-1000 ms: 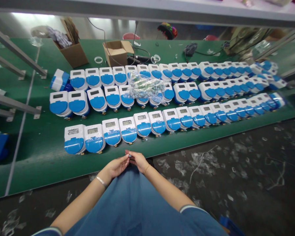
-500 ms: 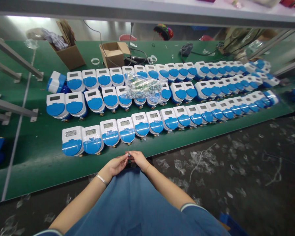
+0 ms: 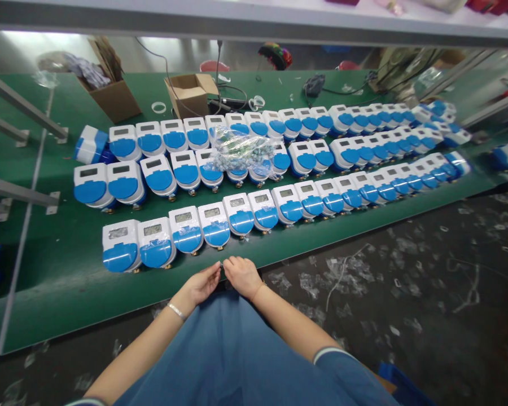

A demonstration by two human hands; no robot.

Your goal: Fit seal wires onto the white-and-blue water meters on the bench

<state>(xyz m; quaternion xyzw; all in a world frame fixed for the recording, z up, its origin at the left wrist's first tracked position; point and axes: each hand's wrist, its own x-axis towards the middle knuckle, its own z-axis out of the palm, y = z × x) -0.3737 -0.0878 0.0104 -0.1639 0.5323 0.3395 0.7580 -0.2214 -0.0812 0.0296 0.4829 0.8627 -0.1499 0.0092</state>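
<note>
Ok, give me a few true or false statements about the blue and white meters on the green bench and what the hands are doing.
1. The white plastic meters with blue lids are laid out in three rows on the green bench. True.
2. The clear plastic bag of small parts lies on the floor. False: it rests on top of meters in the middle row.
3. The thin silver bracelet is on the right wrist. False: it is on the left wrist.
4. The left hand and right hand meet fingertip to fingertip at the bench's near edge. True.
5. Two open brown cardboard boxes stand behind the back row. True.
</note>
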